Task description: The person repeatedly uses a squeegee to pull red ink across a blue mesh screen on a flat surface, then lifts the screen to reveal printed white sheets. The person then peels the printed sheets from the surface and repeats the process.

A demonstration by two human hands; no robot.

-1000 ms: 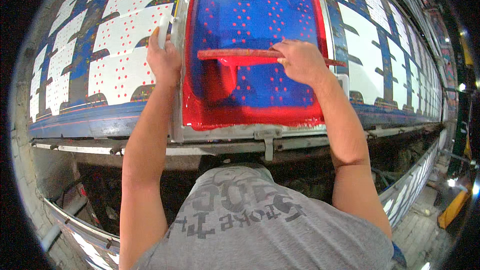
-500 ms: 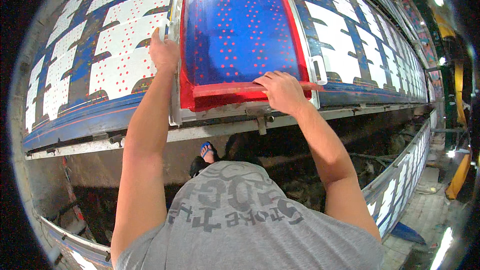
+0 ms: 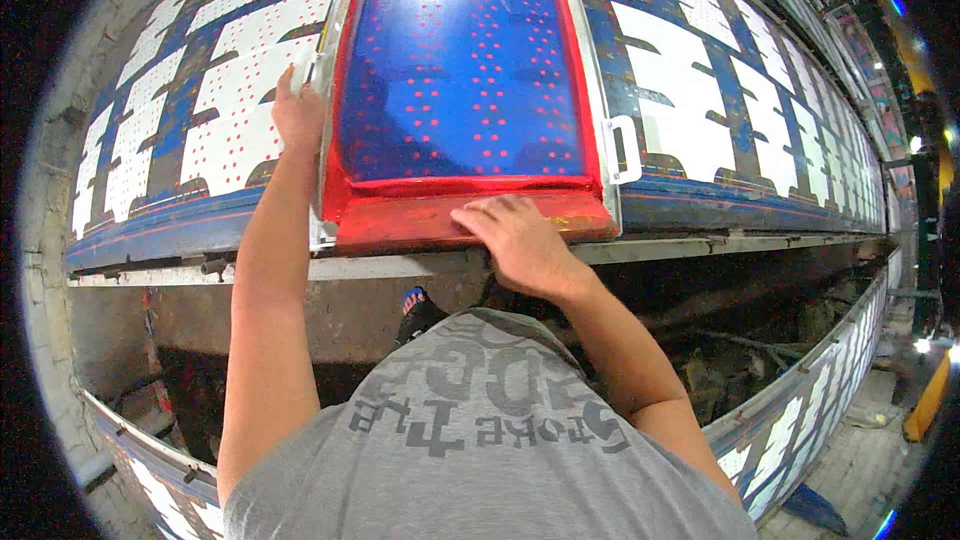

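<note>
A screen-printing frame (image 3: 597, 90) lies before me, its blue mesh (image 3: 450, 90) dotted with red and bordered in red ink. At its left side, my left hand (image 3: 298, 115) is closed round the white handle there. My right hand (image 3: 520, 248) grips a wide red-smeared squeegee (image 3: 400, 225) from above, fingers resting over its upper face. The squeegee spans the frame's near end, tilted toward me, with a line of red ink just beyond it. A second white handle (image 3: 625, 150) juts from the frame's right side.
White cut fabric pieces printed with red dots (image 3: 235, 140) lie left on the long blue table; those nearest on the right (image 3: 670, 100) look plain white. A metal rail (image 3: 400, 265) edges the table. Another table with white pieces (image 3: 790, 430) runs behind me at right.
My right hand has drawn the squeegee toward me, to the frame's near end, and its broad face now shows. My left hand remains on the handle. The whole view has shifted slightly.
</note>
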